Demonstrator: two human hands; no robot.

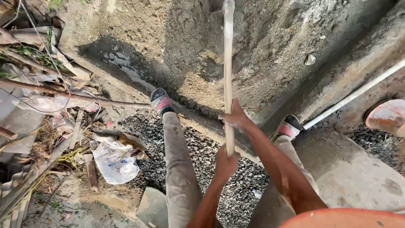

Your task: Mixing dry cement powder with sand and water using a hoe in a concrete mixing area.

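Note:
A long pale wooden tool handle (228, 63) runs straight up the middle of the view, its far end in a heap of grey-brown sand and mortar (253, 46). My right hand (234, 118) grips the handle higher up. My left hand (226, 162) grips it near its lower end. Both arms reach forward from the bottom of the view. My feet in slip-on sandals, the left foot (160, 101) and the right foot (287, 127), stand apart at the heap's near edge, with grey trouser legs below them.
Dark gravel (206, 152) lies under my legs. A white pipe (354, 95) crosses the right side. Another person's foot (388, 116) shows at the right edge. Scrap wood, a crumpled white bag (114, 162) and debris fill the left. An orange rim (346, 218) sits at the bottom right.

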